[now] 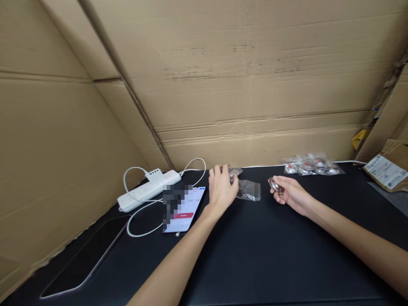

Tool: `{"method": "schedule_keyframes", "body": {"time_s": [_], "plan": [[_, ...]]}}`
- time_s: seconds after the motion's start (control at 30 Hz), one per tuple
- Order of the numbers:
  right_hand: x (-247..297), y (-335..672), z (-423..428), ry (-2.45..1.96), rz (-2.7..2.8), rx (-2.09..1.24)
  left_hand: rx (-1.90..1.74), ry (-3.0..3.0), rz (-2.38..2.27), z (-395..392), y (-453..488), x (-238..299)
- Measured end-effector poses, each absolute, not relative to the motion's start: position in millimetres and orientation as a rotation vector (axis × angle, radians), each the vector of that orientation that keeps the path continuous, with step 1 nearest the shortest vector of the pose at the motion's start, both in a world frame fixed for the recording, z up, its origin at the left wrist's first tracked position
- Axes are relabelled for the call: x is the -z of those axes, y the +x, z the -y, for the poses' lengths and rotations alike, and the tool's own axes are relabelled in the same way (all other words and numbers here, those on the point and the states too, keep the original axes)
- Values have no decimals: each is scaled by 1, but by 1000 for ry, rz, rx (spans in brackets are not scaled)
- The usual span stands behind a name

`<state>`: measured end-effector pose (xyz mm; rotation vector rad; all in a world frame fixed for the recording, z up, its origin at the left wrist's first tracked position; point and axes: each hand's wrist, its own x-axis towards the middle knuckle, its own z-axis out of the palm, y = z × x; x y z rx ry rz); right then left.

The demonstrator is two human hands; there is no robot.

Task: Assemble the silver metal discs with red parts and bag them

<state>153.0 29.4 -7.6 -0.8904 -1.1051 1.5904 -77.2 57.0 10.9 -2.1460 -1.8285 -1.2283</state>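
Observation:
My right hand (291, 194) pinches a shiny, round, flattish metal object (274, 184) between thumb and fingers, a little above the black table. My left hand (221, 187) is seen from the back, its fingers curled at the far side of the table. Its thumb is by a small clear plastic packet (236, 171) with something silvery in it; the fingertips are hidden, so what they grip cannot be made out. Just right of that hand, a flat clear plastic bag (250, 190) lies on the table.
Several bagged round silver items with red marks (309, 165) lie at the back right. Left are a lit phone (188, 212), a white power strip (149, 189) with cables, and a dark tablet-like slab (86, 257). A labelled brown package (387, 170) sits far right. Cardboard walls (255, 93) enclose the table.

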Motion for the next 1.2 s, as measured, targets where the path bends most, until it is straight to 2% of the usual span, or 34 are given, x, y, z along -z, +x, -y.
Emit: {"method": "schedule_keyframes", "body": {"time_s": [0.13,0.27,0.4,0.57,0.67,0.97,1.2], "plan": [[10,146,-25,-944,1219,-1491,1341,-2563,1582,-33,-51,-22],[12,139,-21,-947,1293,-1424,1579,-3006,1697,-15,-28,-18],[12,137,-20,-938,1327,-1377,1853,-3131,1795,-18,-23,-3],[14,144,-29,-1024,1194,-1303,2206,-2943,2156,-30,-28,4],[14,150,-34,-1062,1098,-1284,2259,-2789,2308,-34,-30,4],[8,156,-32,-955,1092,-1432,1946,-2571,2189,-48,-44,6],[5,158,-30,-865,1221,-1525,2360,-2593,2270,-36,-36,-7]]}}
